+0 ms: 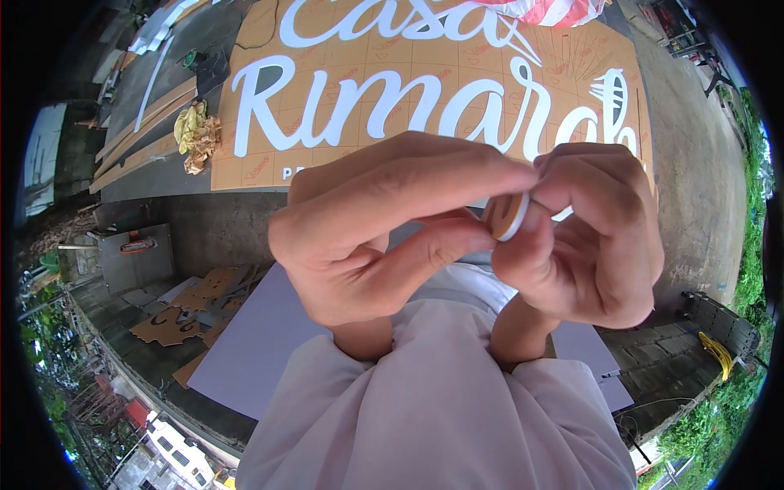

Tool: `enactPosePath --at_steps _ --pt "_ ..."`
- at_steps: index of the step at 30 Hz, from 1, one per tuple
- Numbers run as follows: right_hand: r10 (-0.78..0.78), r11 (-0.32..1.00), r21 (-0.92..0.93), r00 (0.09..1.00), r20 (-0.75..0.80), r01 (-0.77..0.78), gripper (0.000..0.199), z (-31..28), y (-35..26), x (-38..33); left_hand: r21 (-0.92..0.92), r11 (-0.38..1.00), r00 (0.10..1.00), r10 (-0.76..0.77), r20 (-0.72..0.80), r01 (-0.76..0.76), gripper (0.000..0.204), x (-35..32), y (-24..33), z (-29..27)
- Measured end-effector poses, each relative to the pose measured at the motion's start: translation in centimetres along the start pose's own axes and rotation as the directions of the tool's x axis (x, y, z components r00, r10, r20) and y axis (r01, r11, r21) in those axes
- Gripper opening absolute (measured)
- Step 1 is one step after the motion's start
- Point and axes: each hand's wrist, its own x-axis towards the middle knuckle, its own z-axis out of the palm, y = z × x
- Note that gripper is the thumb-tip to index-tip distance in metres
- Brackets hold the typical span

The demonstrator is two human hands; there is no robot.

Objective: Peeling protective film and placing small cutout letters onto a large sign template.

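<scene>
My left hand [371, 216] and my right hand [600, 233] are raised close in front of my chest. Between them is a small rounded piece [508, 219] with a brown face and a white edge, much like a small cut-out letter. The fingertips of both hands pinch it from either side. Its exact shape is partly hidden by my fingers. Beyond my hands, large white cut-out script letters [327, 104] lie on a brown paper-covered board [269, 175] on the table. A row of smaller white letters [287, 173] is partly covered by my left hand.
Crumpled yellow-brown paper [196, 135] and long wooden strips [143, 131] lie left of the board. A red-and-white plastic bag [559, 10] is at its far edge. Brown cut-out scraps [175, 322] and a pale sheet [245, 351] are lower left. A yellow coil [716, 355] hangs at right.
</scene>
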Motion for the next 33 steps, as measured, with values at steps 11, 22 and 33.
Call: enactPosePath --at_steps 11,22,33 --pt "-0.017 0.999 0.035 0.989 -0.146 0.022 0.013 1.7 -0.5 -0.5 0.072 0.997 0.996 -0.010 -0.087 0.016 0.032 0.1 -0.7 0.5" --pt "0.010 0.993 0.122 0.996 -0.088 0.000 0.008 1.2 -0.1 -0.6 -0.204 0.968 0.957 -0.191 -0.218 0.147 0.033 -0.2 -0.7 0.9" --pt "0.001 0.971 0.240 0.999 -0.035 0.007 0.029 1.4 0.6 -0.2 -0.297 0.945 0.964 -0.199 -0.178 0.141 0.041 -0.4 -0.7 0.6"
